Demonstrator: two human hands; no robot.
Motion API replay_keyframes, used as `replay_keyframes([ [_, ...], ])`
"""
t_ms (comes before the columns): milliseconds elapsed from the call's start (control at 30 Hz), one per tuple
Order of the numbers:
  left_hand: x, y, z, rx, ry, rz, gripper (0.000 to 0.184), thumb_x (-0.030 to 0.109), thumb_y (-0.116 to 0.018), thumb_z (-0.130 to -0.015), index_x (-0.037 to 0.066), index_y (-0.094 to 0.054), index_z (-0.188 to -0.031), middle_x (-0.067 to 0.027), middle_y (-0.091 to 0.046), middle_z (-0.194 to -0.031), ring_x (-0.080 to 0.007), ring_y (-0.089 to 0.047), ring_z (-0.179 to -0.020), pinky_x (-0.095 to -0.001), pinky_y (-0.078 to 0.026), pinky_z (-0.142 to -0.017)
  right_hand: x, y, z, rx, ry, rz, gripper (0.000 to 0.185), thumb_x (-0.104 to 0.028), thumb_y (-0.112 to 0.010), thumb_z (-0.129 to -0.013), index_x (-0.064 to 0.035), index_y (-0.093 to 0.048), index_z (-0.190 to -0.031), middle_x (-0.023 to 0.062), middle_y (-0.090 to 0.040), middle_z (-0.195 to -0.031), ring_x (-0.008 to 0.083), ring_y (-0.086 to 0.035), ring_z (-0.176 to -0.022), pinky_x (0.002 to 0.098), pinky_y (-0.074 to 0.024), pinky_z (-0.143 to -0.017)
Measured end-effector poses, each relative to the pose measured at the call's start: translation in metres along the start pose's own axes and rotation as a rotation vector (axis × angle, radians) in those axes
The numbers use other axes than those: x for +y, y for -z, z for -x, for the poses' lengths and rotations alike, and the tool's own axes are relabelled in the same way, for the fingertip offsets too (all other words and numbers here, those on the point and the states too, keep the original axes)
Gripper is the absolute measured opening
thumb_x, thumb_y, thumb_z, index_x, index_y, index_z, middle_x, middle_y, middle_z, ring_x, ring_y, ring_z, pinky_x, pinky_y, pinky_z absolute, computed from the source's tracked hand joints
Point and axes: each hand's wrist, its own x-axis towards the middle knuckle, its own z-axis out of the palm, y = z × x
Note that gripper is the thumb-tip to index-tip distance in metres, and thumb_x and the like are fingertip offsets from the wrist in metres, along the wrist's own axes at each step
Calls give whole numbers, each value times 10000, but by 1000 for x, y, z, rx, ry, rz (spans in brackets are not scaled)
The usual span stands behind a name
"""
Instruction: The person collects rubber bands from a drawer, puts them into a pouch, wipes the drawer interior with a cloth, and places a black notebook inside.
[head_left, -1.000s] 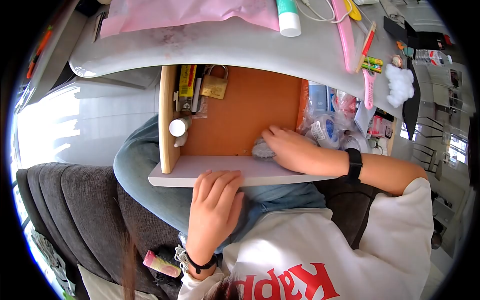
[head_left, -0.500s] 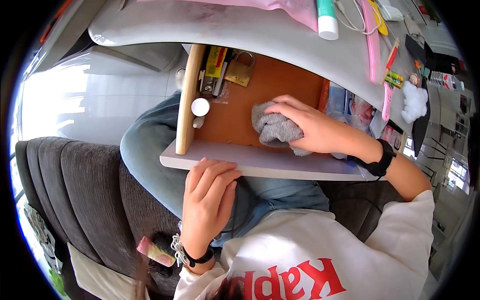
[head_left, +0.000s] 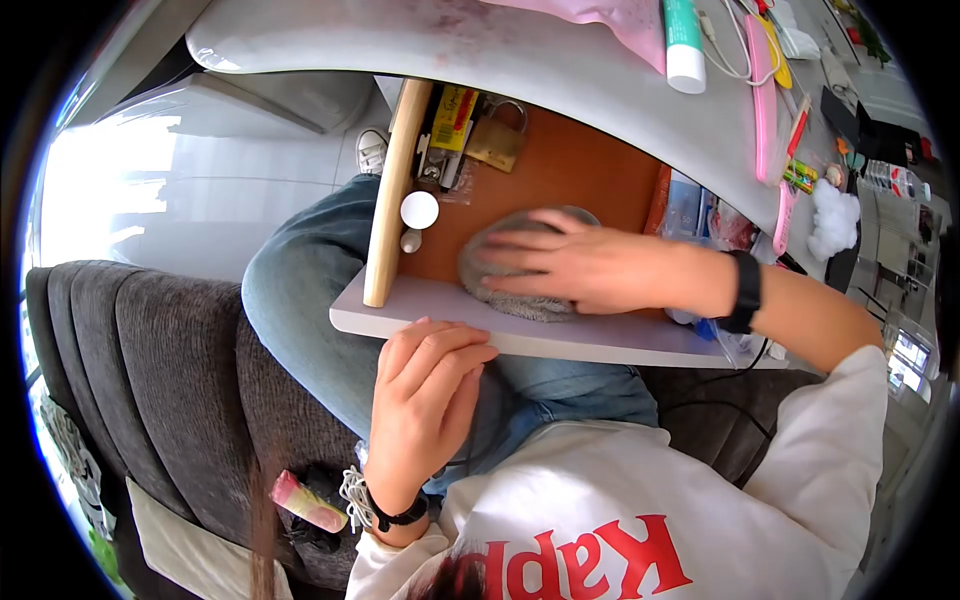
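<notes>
My right hand [head_left: 590, 265] presses a grey cloth [head_left: 530, 302] onto the brown bottom of an open drawer [head_left: 560, 160]. Its fingers are spread over the cloth and blurred by motion. Fingers of my left hand [head_left: 425, 390] rest stretched out on the outer edge of the pale drawer front [head_left: 370, 308], holding nothing. Along the drawer's left side lie a brass padlock [head_left: 495, 145], a yellow packet [head_left: 453, 118], a nail clipper [head_left: 430, 175] and a round white cap [head_left: 419, 210].
Bags and small packets [head_left: 685, 205] fill the drawer's right end. Above it, the grey desk [head_left: 350, 40] bears a green-and-white tube [head_left: 684, 50], a pink strip [head_left: 764, 110] and a white fluffy clump [head_left: 834, 218]. A dark sofa [head_left: 180, 370] stands at left.
My right hand has moved left and toward the drawer front with the cloth, which is now flatter under spread fingers. My left hand stays at the drawer front. The view has shifted slightly.
</notes>
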Motion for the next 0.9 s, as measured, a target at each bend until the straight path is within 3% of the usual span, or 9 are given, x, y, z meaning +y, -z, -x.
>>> replay_keyframes([
  [67,-1,-2,-2,19,-16,-7,181,-17,-596,-713,30,-602,-887,-57,-595,-943,-253,-541,-910,-382,-414,-850,3,-19,-17,152,112,214,435,-117,-487,-794,-74,-475,-1226,60,-414,-1341,220,-332,-1286,445,-216,-1092],
  [200,-1,-7,-3,18,12,-5,192,-25,-601,-695,32,-601,-878,-54,-594,-910,-242,-538,-870,-359,-405,-784,6,-28,-29,94,188,341,436,-144,-479,-790,-50,-478,-1216,51,-439,-1312,195,-340,-1280,421,-219,-1095],
  [500,-4,-11,-8,52,-19,-22,211,-28,-615,-661,38,-605,-862,-47,-596,-869,-221,-549,-844,-327,-387,-758,19,-24,-33,107,258,-8,539,-28,-575,-677,-35,-481,-1208,84,-483,-1229,245,-455,-1111,379,-333,-979],
  [700,-8,-10,-10,44,-13,-13,209,-28,-615,-655,44,-608,-851,-39,-602,-865,-212,-553,-837,-317,-382,-741,23,-32,-40,236,263,-115,447,-82,-536,-735,-45,-496,-1178,79,-550,-1042,231,-503,-986,344,-381,-913],
  [900,-7,-13,-17,41,21,-65,185,-30,-603,-668,49,-607,-836,-38,-604,-860,-217,-547,-825,-317,-381,-749,27,-34,-59,187,278,26,166,-107,-532,-740,-44,-526,-893,68,-579,-833,245,-543,-847,325,-435,-770],
])
